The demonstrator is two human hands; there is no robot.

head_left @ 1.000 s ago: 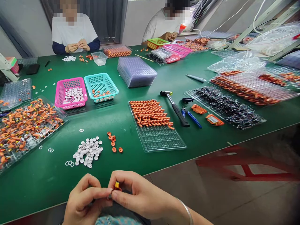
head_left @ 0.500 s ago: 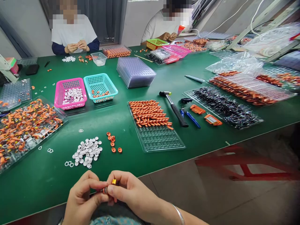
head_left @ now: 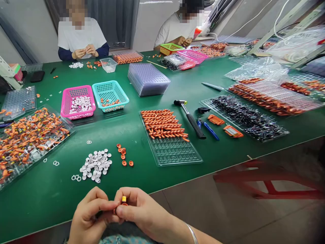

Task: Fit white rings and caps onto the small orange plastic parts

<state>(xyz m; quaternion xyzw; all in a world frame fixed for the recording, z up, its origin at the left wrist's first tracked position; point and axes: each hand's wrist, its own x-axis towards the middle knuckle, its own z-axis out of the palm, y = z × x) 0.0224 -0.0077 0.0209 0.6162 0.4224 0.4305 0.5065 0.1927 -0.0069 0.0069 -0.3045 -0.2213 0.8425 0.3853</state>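
sitting pinched between both hands (head_left: pixel 88 213) (head_left: pixel 143 208), a small orange-and-yellow part (head_left: pixel 124 199)

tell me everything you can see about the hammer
The hammer lies on the green table, between the tray of orange parts and a blue-handled tool. Its head points away from the viewer, dark at one end and yellowish at the other. A shiny, metal-looking shaft runs into a thick black grip, perhaps rubber, slanting toward the near edge. Only the table appears to touch it.
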